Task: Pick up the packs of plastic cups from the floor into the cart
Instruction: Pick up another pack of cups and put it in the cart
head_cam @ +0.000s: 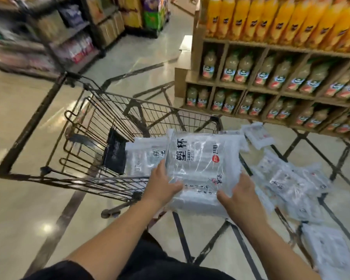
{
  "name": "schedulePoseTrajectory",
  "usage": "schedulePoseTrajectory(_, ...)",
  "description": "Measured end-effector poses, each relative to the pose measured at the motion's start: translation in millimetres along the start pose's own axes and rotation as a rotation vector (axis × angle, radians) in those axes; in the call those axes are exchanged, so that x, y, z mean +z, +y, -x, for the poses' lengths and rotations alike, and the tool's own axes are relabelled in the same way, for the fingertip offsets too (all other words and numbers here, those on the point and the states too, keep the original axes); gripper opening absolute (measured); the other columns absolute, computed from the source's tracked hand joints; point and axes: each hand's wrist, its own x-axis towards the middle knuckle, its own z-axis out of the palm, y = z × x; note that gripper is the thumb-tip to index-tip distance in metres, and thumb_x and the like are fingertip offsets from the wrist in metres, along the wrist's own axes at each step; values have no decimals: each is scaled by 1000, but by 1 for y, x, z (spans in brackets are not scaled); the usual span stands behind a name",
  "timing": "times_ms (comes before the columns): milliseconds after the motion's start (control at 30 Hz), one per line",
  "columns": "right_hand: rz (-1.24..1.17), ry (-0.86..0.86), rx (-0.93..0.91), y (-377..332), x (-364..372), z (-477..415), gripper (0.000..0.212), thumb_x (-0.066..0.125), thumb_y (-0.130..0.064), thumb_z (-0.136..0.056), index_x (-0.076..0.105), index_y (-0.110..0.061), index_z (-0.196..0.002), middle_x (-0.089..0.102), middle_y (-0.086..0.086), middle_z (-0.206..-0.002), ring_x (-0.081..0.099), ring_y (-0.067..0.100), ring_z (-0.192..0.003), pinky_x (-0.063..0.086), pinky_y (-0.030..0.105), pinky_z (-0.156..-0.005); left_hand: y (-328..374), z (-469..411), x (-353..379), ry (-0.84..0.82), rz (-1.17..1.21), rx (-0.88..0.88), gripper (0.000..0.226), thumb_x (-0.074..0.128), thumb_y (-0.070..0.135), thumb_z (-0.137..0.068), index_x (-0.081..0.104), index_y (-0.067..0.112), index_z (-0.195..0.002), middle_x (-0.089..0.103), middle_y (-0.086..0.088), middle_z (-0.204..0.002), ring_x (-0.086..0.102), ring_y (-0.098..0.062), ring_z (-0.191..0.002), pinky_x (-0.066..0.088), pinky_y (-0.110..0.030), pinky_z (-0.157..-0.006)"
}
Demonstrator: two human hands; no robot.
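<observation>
Fingers (171, 187) of the left hand (162, 184) lie spread flat on the near left part of a clear pack of plastic cups (202, 168), and the fingers of the right hand (238, 197) curl against its near right edge; both hands hold this pack between them. Held pack: tilted, over the near right corner of the wire cart (101, 126), its printed face up. Second pack (143, 156): already inside the cart basket, against the right side, just beside a dark flap (115, 152) at the basket's near end. Further packs (291, 182) lie scattered on the floor (18, 118) to the right of the cart, some overlapping; one pack (329, 251) lies nearest the lower right corner of the view, another (258, 134) by the foot of the display shelf. Floor: glossy beige tile crossed by dark inlaid strips, with reflected ceiling light. Right side of the room: a wooden display shelf (275, 91) with compartments of pale juice bottles (238, 69) and a top row of orange juice bottles (271, 17). Left side: dark shelving (55, 43) with packaged goods, blurred. Beyond, an aisle runs toward a stacked display with green and purple panels (154, 13).
</observation>
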Motion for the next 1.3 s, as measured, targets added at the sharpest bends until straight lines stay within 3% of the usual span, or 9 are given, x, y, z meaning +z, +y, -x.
schedulePoseTrajectory(100, -27, -21, 26, -67, 51, -34, 65, 70, -48, -76, 40, -17, -125, 49, 6, -115, 54, 26, -93, 49, 40, -72, -33, -57, -61, -26, -9, -31, 99, 72, 37, -84, 6, 25, -157, 25, -5, -155, 35, -26, -139, 34, -40, -110)
schedulePoseTrajectory(233, -57, -71, 40, -147, 106, -75, 63, 72, -43, -76, 41, -17, -124, 49, 4, -113, 50, 23, -95, 45, 36, -75, -74, -128, -133, -35, -75, -81, 99, 71, 44, -80, 10, 24, -156, 31, -8, -152, 41, -27, -133, 39, -42, -106)
schedulePoseTrajectory(333, -106, -131, 92, -193, 130, -98, 57, 74, -45, -71, 44, -25, -115, 52, -4, -105, 57, 17, -91, 52, 36, -74, -94, -159, -168, -60, -98, -123, 97, 72, 44, -80, 14, 25, -155, 34, -9, -147, 46, -23, -124, 42, -37, -96)
schedulePoseTrajectory(400, -131, -154, 124, -208, 144, -112, 57, 71, -51, -65, 49, -27, -112, 56, -5, -102, 61, 14, -86, 57, 38, -69, -104, -179, -178, -81, -123, -147, 98, 72, 45, -82, 12, 23, -156, 31, -9, -152, 43, -26, -131, 40, -41, -102)
schedulePoseTrajectory(533, -55, -221, 164, -212, 170, -142, 59, 72, -42, -73, 43, -19, -119, 49, 3, -110, 56, 22, -92, 50, 36, -73, -126, -217, -174, -113, -134, -160, 96, 72, 46, -83, 13, 21, -155, 35, -11, -148, 43, -29, -130, 40, -41, -100)
schedulePoseTrajectory(833, 32, -376, 127, -195, 241, -214, 67, 81, -31, -74, 41, -17, -126, 51, 7, -119, 60, 26, -95, 57, 45, -83, -179, -253, -132, -57, -118, -425, 104, 76, 49, -79, 12, 19, -155, 34, -18, -145, 44, -36, -128, 40, -44, -103)
schedulePoseTrajectory(1100, 116, -419, 78, -168, 282, -248, 72, 70, -31, -89, 27, -9, -142, 41, 14, -134, 49, 30, -118, 45, 42, -96, -202, -297, -97, -38, -184, -450, 96, 75, 36, -84, 13, 21, -155, 29, -18, -149, 40, -37, -131, 39, -47, -107)
schedulePoseTrajectory(1233, 189, -437, 74, -167, 293, -250, 79, 67, -39, -90, 21, -9, -146, 38, 15, -138, 47, 33, -123, 46, 46, -97, -215, -303, -93, -55, -215, -483, 88, 74, 35, -82, 23, 19, -151, 37, -18, -142, 43, -36, -127, 40, -47, -103)
schedulePoseTrajectory(1300, 157, -463, 60, -160, 288, -242, 87, 67, -43, -87, 16, -12, -151, 32, 13, -143, 42, 31, -128, 45, 46, -101, -215, -292, -94, -112, -276, -568, 85, 73, 41, -80, 28, 18, -148, 31, -18, -147, 36, -37, -131, 36, -47, -106)
